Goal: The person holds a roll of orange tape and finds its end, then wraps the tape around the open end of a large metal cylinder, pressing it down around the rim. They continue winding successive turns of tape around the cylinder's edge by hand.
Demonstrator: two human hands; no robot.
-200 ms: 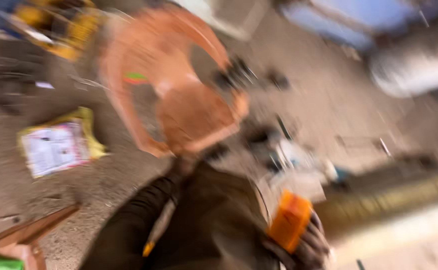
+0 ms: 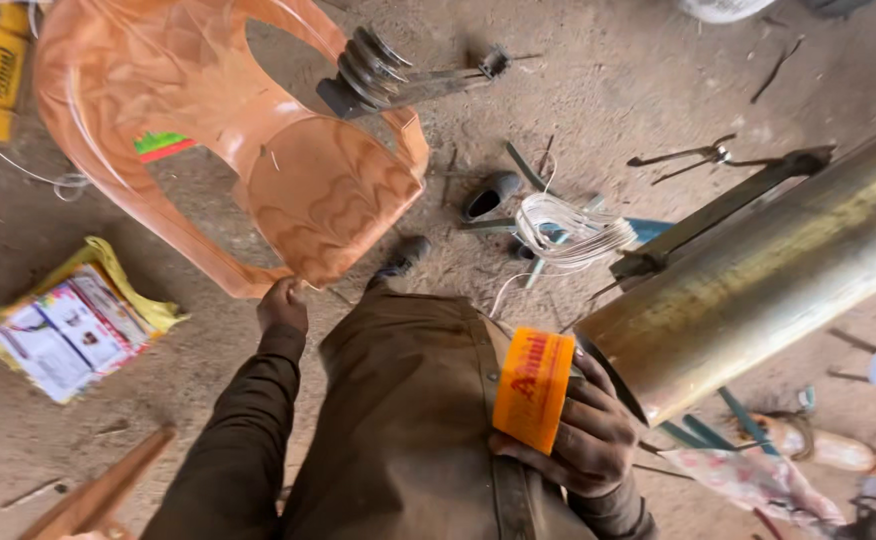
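Orange plastic fills both your hands. Your left hand [image 2: 283, 305] is closed on the front rim of the orange plastic chair [image 2: 258, 150], which tips away ahead of it on the dirt floor [image 2: 658, 80]. A moment ago the view was a smear; now it has steadied and the chair sits larger and closer above that hand. Your right hand [image 2: 583, 435] wraps its fingers around an orange tape roll [image 2: 533, 388], with the brass-coloured pipe [image 2: 758, 270] just beyond its fingertips. White wire coil [image 2: 568, 230] lies farther ahead.
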